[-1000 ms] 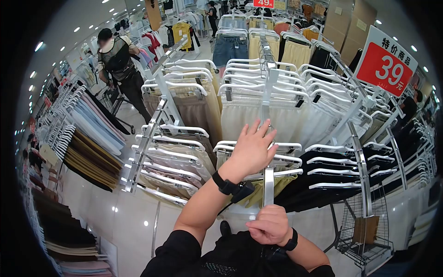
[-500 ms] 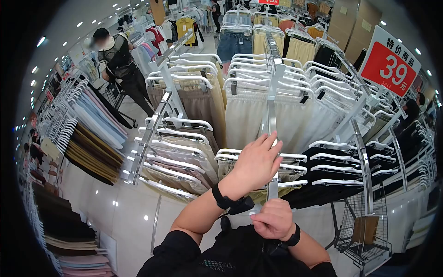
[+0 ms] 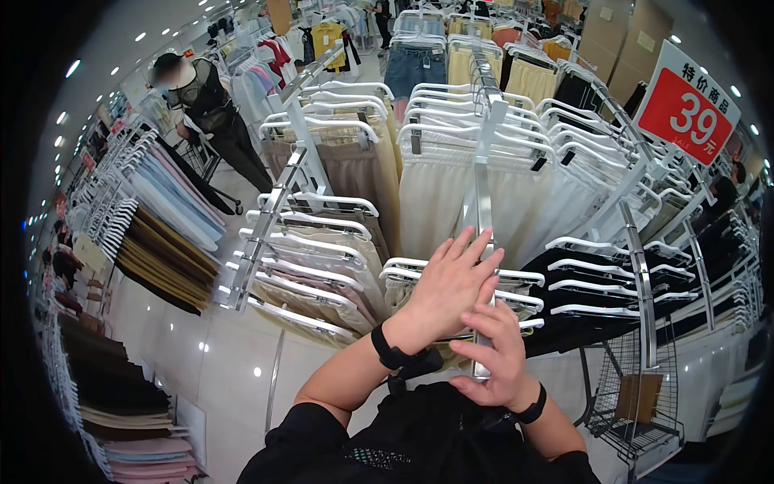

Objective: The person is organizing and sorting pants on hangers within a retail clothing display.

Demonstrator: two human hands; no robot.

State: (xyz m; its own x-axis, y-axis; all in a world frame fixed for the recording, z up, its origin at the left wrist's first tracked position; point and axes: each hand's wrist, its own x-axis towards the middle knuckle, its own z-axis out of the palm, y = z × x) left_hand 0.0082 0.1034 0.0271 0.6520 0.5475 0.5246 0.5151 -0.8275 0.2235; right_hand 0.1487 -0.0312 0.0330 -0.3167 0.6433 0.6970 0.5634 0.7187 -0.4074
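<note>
In the middle of the view a chrome rail (image 3: 484,194) runs toward me, with white hangers (image 3: 516,276) of light-coloured trousers hooked along it. My left hand (image 3: 451,290) lies over the rail, palm down, its fingers stretched forward and spread. Just behind it is my right hand (image 3: 496,355), at the rail's near end, fingers apart and partly bent, fingertips close to the left hand. Neither hand shows a garment in it. Both hands cover part of the rail and the hangers beneath. Beyond them hang cream trousers (image 3: 451,189) on clip hangers.
Left is another rail (image 3: 270,218) with beige trousers; black trousers (image 3: 592,306) hang to the right. A red sale sign (image 3: 684,117) stands upper right. A wire cart (image 3: 637,419) sits lower right. At the upper left a person (image 3: 210,113) stands by a trolley.
My right hand has opened from a fist at the rail's end and moved forward toward my left hand. My left hand stays on the rail. The view has shifted slightly.
</note>
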